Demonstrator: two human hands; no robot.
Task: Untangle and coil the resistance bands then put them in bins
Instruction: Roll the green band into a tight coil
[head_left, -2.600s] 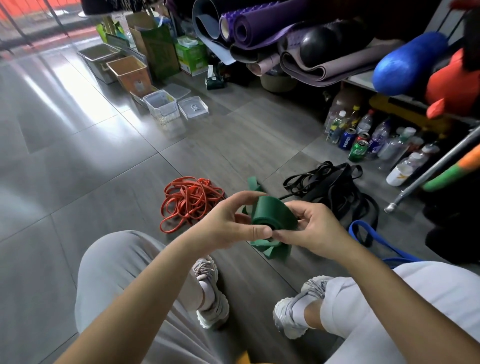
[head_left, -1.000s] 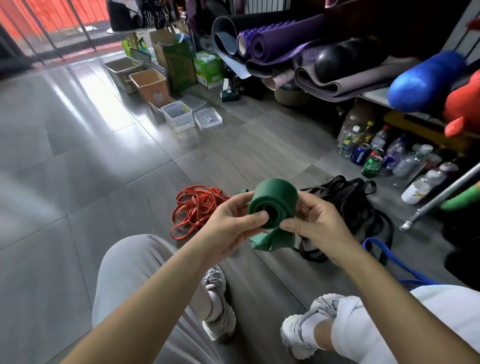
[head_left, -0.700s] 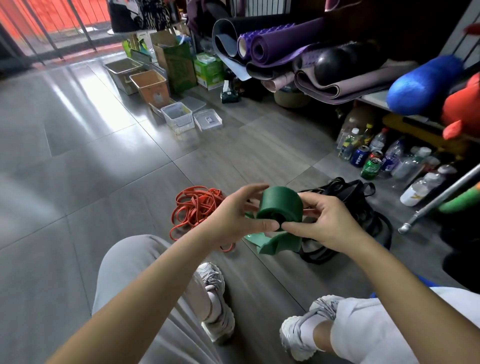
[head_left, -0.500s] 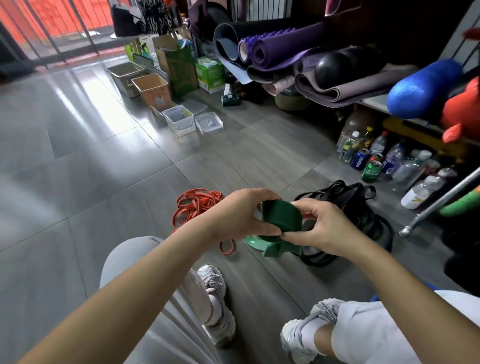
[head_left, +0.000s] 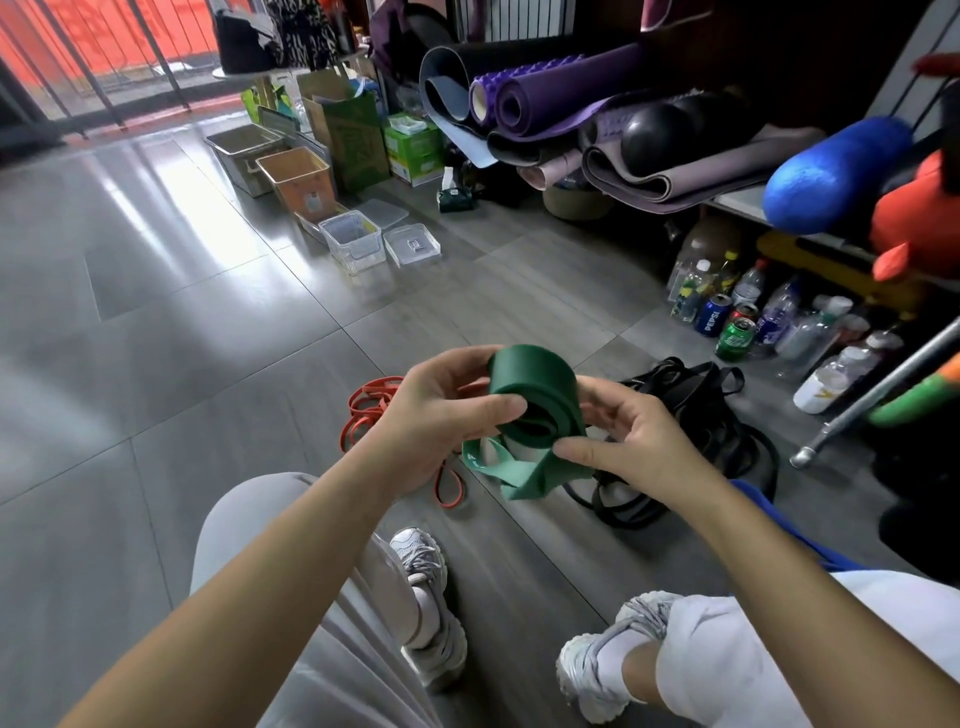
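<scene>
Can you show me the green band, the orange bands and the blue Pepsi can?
green band (head_left: 535, 376): head view, on the outer wrap of the roll.
orange bands (head_left: 366, 408): head view, on the tangled loops.
blue Pepsi can (head_left: 711, 317): head view, on its label side.

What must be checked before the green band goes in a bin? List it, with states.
1. Green band wound into a coil: ok.
2. Tail wrapped in: not ok, it hangs loose below the coil.
3. Left hand grips the coil: ok.
4. Right hand pinches the band's lower edge: ok.
5. Tail free of red bands and black bands: cannot tell.
6. Clear bin open: ok.
</scene>
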